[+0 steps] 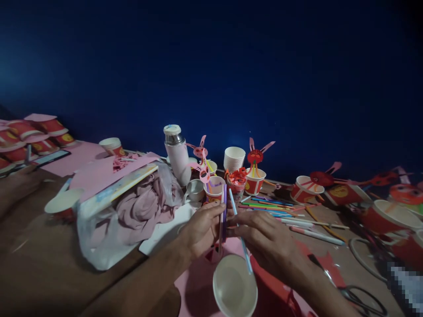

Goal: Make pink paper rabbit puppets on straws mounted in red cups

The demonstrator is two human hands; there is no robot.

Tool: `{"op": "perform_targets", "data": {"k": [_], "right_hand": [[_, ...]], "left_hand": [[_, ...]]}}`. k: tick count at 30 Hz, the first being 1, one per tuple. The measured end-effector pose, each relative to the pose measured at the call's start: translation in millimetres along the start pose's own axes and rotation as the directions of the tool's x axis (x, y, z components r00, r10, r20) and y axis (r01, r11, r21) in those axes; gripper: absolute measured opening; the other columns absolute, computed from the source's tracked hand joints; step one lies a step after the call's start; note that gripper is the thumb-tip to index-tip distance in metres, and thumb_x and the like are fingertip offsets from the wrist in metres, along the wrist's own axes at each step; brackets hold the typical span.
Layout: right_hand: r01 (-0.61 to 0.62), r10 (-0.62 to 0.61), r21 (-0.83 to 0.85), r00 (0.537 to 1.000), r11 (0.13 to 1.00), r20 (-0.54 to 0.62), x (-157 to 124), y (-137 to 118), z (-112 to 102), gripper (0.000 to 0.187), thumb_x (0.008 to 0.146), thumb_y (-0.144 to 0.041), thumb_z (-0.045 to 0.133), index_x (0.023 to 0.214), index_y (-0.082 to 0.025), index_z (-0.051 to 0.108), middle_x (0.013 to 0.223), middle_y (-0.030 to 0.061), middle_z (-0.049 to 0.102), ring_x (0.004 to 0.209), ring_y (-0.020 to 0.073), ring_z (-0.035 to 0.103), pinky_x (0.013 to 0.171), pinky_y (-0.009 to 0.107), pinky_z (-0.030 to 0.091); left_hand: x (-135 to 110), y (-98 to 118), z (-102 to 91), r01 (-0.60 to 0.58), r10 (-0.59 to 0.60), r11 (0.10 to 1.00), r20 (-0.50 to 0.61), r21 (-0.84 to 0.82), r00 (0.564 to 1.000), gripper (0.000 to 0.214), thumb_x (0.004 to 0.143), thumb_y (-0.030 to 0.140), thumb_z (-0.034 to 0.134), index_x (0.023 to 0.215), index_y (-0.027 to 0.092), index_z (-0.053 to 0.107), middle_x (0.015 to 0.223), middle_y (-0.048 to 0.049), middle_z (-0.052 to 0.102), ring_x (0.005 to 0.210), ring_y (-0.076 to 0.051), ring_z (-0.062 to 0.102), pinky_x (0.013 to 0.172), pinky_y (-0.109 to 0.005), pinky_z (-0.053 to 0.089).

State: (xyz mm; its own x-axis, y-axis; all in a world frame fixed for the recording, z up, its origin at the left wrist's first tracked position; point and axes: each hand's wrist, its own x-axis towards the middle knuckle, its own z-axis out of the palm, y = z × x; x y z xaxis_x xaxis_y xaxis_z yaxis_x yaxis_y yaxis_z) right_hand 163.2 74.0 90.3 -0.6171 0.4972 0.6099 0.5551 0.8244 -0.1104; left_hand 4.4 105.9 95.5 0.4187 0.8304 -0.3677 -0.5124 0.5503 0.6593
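Note:
My left hand (201,226) is closed on a slim, upright purple stick (225,211) with a pale stripe; whether it is a straw or a pen I cannot tell. My right hand (264,233), fingers bent together, grips a light-blue straw (246,255) that slants down toward me. Just below both hands is a paper cup (235,286), its pale inside facing up, over a pink sheet (194,286). Beyond the hands, pink rabbit-like paper figures (205,174) rise from a paper cup on coloured stems.
Left are a plastic bag with cloth (142,207), a white thermos (178,160) and red cups (23,132). Coloured sticks (267,204) and pens (317,235) lie right. Scissors (360,297) rest near the front right. Stacked cups (234,159) stand by the blue wall (211,66).

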Motion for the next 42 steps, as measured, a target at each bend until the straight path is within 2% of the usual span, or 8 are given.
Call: {"op": "perform_targets", "data": {"k": [6,10,15,19,24,29,36,42], "right_hand": [[0.01,-0.009,-0.053,1.0,0.999,0.026,-2,-2,8,0.027,0.086,-0.007,0.035,0.099,-0.019,0.055,0.102,0.0059,0.063,0.093,0.0153,0.054,0.079,0.032,0.042],[-0.022,0.022,-0.094,1.0,0.995,-0.008,0,-5,11,0.022,0.085,-0.01,0.04,0.096,-0.019,0.056,0.099,0.0048,0.065,0.091,0.0159,0.054,0.078,0.033,0.04],[-0.025,0.024,-0.111,1.0,0.993,-0.013,2,-9,13,0.019,0.083,-0.014,0.044,0.094,-0.021,0.057,0.1,0.0035,0.066,0.094,0.0172,0.053,0.079,0.034,0.036],[-0.061,0.062,-0.105,0.998,0.993,0.0,1,-11,16,0.02,0.08,-0.014,0.047,0.095,-0.022,0.057,0.104,0.0008,0.065,0.097,0.0179,0.052,0.081,0.037,0.031],[-0.101,0.098,-0.103,0.995,0.99,-0.026,0,-13,16,0.021,0.078,-0.014,0.049,0.095,-0.024,0.058,0.1,-0.0022,0.065,0.096,0.0159,0.052,0.081,0.035,0.031],[-0.126,0.122,-0.096,0.991,0.987,-0.047,0,-15,17,0.021,0.078,-0.015,0.05,0.095,-0.023,0.058,0.1,-0.002,0.065,0.097,0.0154,0.051,0.083,0.035,0.03],[-0.126,0.124,-0.053,0.992,0.991,-0.038,0,-16,16,0.021,0.079,-0.014,0.048,0.096,-0.023,0.058,0.102,-0.0003,0.065,0.095,0.0176,0.052,0.081,0.037,0.03],[-0.133,0.133,-0.002,0.991,0.991,-0.003,1,-18,13,0.021,0.079,-0.013,0.047,0.095,-0.023,0.058,0.101,0.0009,0.065,0.09,0.0177,0.054,0.077,0.037,0.033]], "left_hand": [[-1,-4,0.9,0.004,-0.004,0.999,-0.007,-0.037,1.0,0.014,0.08,0.008,0.046,0.075,0.01,0.059,0.052,-0.0011,0.056,0.043,-0.009,0.052,0.041,-0.018,0.04],[-3,-5,1.5,0.026,-0.025,0.998,0.028,-0.052,0.999,0.009,0.078,0.01,0.051,0.077,0.01,0.06,0.052,0.0004,0.054,0.04,-0.008,0.049,0.04,-0.018,0.037],[-5,-4,4.2,0.056,-0.056,0.998,-0.009,-0.042,0.998,0.012,0.08,0.012,0.047,0.082,0.012,0.059,0.053,0.0008,0.052,0.041,-0.009,0.05,0.043,-0.02,0.039],[-4,-5,3.8,0.057,-0.059,0.996,-0.03,-0.072,0.998,0.016,0.082,0.01,0.042,0.079,0.01,0.058,0.051,0.0017,0.048,0.04,-0.007,0.047,0.041,-0.017,0.037],[-1,-7,-2.7,0.037,-0.034,0.997,0.045,-0.074,0.998,0.009,0.079,0.01,0.049,0.079,0.01,0.058,0.058,-0.0002,0.052,0.044,-0.006,0.048,0.04,-0.014,0.036],[-2,-7,-1.0,0.051,-0.049,0.996,0.029,-0.075,0.998,0.011,0.08,0.009,0.046,0.079,0.01,0.057,0.055,0.0004,0.051,0.043,-0.006,0.048,0.038,-0.013,0.035],[-1,-8,-0.8,0.022,-0.02,0.997,0.035,-0.073,0.999,0.017,0.082,0.007,0.041,0.078,0.009,0.057,0.057,-0.0015,0.053,0.046,-0.006,0.051,0.041,-0.013,0.038],[-4,-11,2.6,-0.069,0.069,0.998,0.007,0.002,0.998,0.003,0.074,0.008,0.055,0.072,0.01,0.057,0.06,-0.0011,0.056,0.05,-0.006,0.052,0.046,-0.013,0.04]]}}
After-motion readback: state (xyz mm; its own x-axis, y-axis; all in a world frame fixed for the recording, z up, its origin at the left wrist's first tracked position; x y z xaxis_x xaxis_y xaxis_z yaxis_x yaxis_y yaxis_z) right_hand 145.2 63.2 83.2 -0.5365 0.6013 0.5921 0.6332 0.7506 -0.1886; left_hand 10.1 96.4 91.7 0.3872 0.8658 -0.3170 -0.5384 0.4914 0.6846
